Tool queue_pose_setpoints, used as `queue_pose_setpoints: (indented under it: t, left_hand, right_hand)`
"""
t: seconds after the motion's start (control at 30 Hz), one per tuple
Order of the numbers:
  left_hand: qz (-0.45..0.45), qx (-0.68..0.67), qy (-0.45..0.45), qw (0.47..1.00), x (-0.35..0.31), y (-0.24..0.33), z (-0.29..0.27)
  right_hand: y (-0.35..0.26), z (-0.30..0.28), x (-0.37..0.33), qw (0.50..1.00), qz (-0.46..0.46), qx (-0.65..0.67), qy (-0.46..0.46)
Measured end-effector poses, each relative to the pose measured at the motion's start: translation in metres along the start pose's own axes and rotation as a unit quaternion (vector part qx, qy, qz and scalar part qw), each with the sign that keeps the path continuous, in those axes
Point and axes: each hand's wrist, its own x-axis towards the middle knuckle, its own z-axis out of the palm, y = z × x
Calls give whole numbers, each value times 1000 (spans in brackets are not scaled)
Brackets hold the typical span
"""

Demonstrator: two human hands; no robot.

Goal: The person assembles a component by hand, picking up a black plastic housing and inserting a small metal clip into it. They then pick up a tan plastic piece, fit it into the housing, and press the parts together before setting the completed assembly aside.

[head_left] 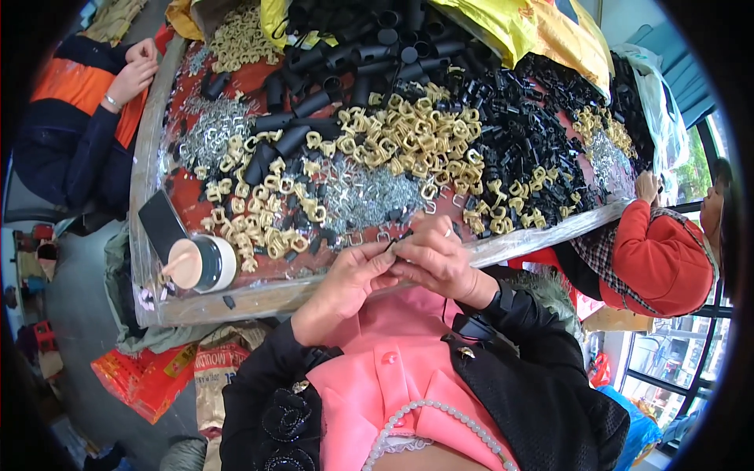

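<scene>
Close to the table's near edge, my left hand point(355, 276) and my right hand point(437, 257) meet with fingers pinched together. A small dark piece point(390, 246) sticks out at the left thumb and fingertip; most of it is covered by fingers. What the right fingers grip is hidden behind them. Just beyond my hands lies a heap of silver U-shaped metal pieces point(369, 198). Gold-coloured ring-like fittings point(420, 133) are piled behind it, and more gold fittings point(263, 208) spread to the left.
Small black parts point(522, 125) cover the right side; black tubes point(310, 104) lie toward the back. A phone point(162, 225) and a lidded cup point(218, 263) stand at the left corner. A wooden rim point(236, 304) edges the table. One person point(94, 118) sits left, another point(656, 259) right.
</scene>
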Motion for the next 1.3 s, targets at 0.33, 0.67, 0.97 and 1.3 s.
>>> queue_pose_setpoints:
  t: [0.33,0.67,0.97,1.3]
  left_hand:
    - [82,115,21,990,10,8,-23]
    - [93,54,43,993,-2,6,-18]
    - [148,-5,121,982,-11,34,-4]
    - [148,111,59,981,-26,43,8]
  right_hand:
    - [158,-25,118,961,35,-273,23]
    - [195,-12,130,893,172,-387,-156]
    - [71,-46,84,991,101,-65,-63]
    - [20,-45,43,969,137,174,-114]
